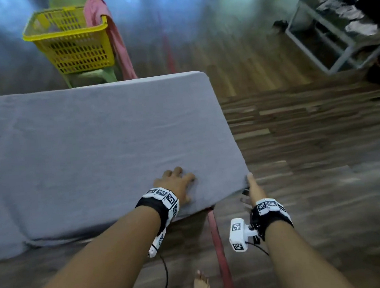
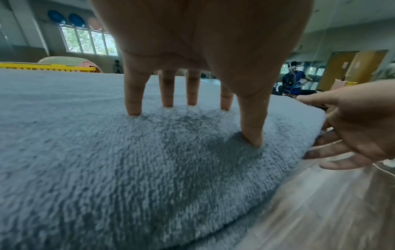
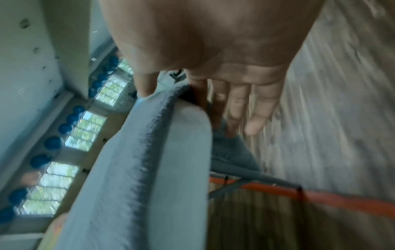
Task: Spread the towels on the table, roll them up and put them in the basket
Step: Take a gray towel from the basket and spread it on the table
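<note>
The grey towel [image 1: 89, 139] lies spread flat over the tabletop, covering it from the far edge to the near edge, with a flap hanging over the near-left side. That puts the spreading step at or near its end for this towel; no roll has been started, and nothing rolled shows in the yellow basket [image 1: 69, 37], which stands on a pale green chair [image 1: 94, 75] beyond the far edge. A pink towel [image 1: 114, 36] hangs over the basket's right rim, so at least that one seems left to spread, roll and put away.

The left hand [image 1: 176, 185] rests near the tabletop's near-right corner, fingers spread and straight, fingertips [image 2: 133, 111] pressing into the pile without gripping anything. The right hand [image 1: 254, 190] sits just off that same corner; its thumb lies on top of the towel's edge and its fingers [image 3: 259, 108] reach down, loosely extended, beside the table's side. Whether it pinches the hem or only touches it I cannot tell, since the contact is blurred.

The tabletop itself is hidden under the towel except for a pale edge in the right wrist view. The basket's inside is mostly out of sight, the left end of the towel is cut off by the frame, and the room beyond is smeared by motion
</note>
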